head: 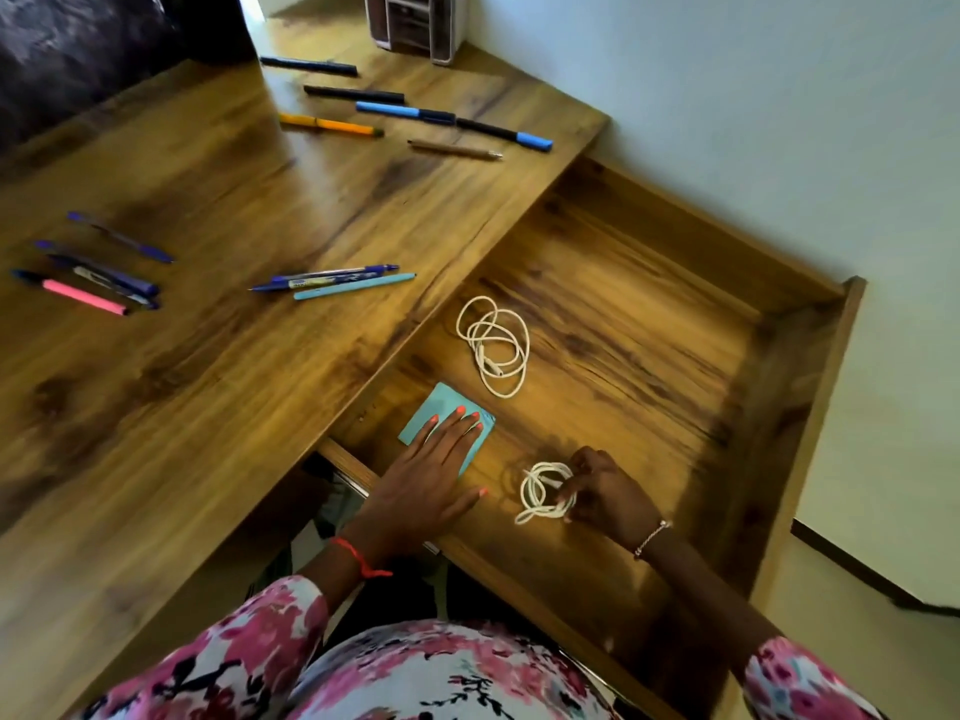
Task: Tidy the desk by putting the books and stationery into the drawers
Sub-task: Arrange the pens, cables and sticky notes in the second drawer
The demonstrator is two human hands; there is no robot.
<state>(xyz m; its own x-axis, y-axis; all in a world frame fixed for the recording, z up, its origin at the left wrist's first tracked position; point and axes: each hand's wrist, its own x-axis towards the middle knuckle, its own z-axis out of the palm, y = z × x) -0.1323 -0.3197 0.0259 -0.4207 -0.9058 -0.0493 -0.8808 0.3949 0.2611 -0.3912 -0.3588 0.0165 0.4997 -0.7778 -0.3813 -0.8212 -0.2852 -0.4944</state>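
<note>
1. Pressing flat, my left hand (426, 475) lies with fingers extended and together on the light-blue notepad (441, 415), gripping nothing; the pad rests on the drawer floor near the desk edge
2. My right hand (605, 493) has its fingers curled closed around a coiled white cable (540, 493), just beside the left thumb, low over the drawer floor
3. A second white cable (493, 345) lies loose in the open drawer (779, 356), apart from both hands
4. Pens remain on the desk (208, 356): a blue pair (337, 280) near the drawer, a group with a pink marker (83, 296) at left, and several more (405, 114) toward the far end beside a small organiser (415, 23)
</note>
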